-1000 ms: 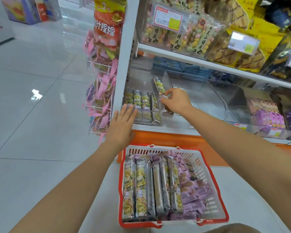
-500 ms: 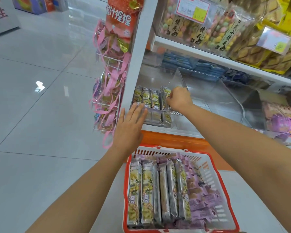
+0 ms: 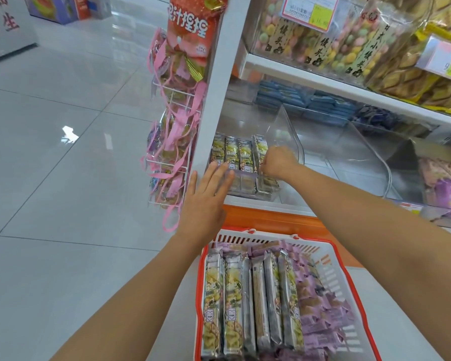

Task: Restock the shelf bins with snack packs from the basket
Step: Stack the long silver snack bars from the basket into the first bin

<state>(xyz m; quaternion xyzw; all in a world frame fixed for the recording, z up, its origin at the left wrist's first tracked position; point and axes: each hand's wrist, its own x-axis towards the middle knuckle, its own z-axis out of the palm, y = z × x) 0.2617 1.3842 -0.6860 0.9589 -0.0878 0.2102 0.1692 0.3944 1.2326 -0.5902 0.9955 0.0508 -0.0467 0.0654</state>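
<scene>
**Fourth pack going into the left-end bin**

Head view. Right hand [image 3: 279, 161] is curling its fingers on the rightmost snack pack [image 3: 258, 149], pressing it down beside three others in the clear bin [image 3: 290, 131], probably to keep the row square. Left hand [image 3: 206, 196] is lying flat, fingers straight and together, at the bin's front lip, seemingly steadying it; contact unclear. Basket [image 3: 199, 295] is sitting below the shelf [image 3: 258, 204], holding spare packs [image 3: 235, 295]. A second ago that pack was standing tilted above the row; now it is lying level. The left hand has hardly moved.
</scene>
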